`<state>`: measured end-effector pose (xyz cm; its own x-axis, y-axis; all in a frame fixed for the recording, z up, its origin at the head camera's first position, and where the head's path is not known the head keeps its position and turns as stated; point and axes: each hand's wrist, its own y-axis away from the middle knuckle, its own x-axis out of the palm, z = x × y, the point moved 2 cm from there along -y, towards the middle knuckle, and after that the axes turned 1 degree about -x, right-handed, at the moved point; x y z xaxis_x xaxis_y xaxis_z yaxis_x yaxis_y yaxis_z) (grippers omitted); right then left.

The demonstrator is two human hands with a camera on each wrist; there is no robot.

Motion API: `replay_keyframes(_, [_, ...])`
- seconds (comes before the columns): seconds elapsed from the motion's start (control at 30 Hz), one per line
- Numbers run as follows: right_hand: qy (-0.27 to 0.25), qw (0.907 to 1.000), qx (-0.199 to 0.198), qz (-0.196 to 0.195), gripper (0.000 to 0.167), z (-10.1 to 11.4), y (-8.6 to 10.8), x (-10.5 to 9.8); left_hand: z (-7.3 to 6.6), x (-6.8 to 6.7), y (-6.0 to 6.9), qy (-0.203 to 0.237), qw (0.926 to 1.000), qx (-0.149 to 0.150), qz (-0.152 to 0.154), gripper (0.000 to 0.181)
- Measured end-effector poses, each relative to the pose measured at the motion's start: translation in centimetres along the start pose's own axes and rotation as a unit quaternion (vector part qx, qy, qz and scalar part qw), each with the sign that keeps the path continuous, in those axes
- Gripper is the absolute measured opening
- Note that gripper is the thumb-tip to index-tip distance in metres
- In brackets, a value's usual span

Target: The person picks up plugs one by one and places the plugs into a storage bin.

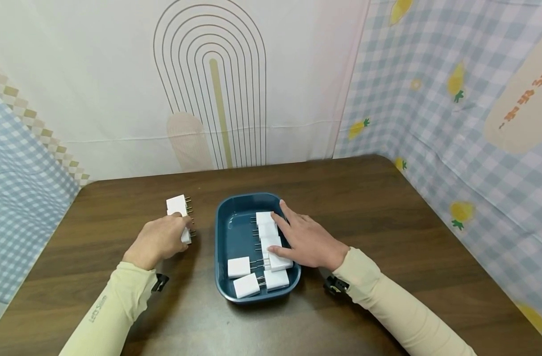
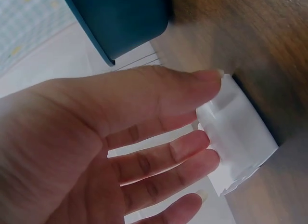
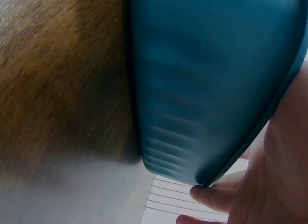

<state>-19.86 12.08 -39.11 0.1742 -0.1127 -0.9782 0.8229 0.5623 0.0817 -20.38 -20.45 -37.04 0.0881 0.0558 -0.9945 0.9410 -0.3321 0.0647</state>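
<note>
On the table at the left stands a row of white plug adapters (image 1: 177, 203) with metal pins pointing right. My left hand (image 1: 160, 239) spans part of that row; in the left wrist view its thumb and fingers pinch a white adapter (image 2: 240, 130) between them. A dark blue tray (image 1: 222, 237) sits to the right, holding several more white adapters (image 1: 239, 267). My right hand (image 1: 313, 242) reaches over the tray's right rim, its fingers spread and fairly straight, touching adapters along that side. In the right wrist view the tray's wall (image 3: 202, 89) hides the adapters.
The brown wooden table (image 1: 351, 198) extends beyond the tray on both sides. A white patterned cloth (image 1: 297, 99) hangs along the back edge, and blue checked cloth (image 1: 453, 163) runs along the right.
</note>
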Motion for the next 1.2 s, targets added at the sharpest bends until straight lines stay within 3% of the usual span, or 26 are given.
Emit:
replay_keyframes(0.67, [0.002, 1.0, 0.001, 0.001, 0.088, -0.05, -0.08, 0.06, 0.31, 0.38, -0.34, 0.017, 0.9998, -0.008, 0.004, 0.034])
replay_keyframes(1.2, [0.001, 1.0, -0.005, -0.005, 0.087, -0.02, 0.01, 0.02, 0.28, 0.3, -0.21, -0.001, 0.9998, -0.006, -0.019, 0.024])
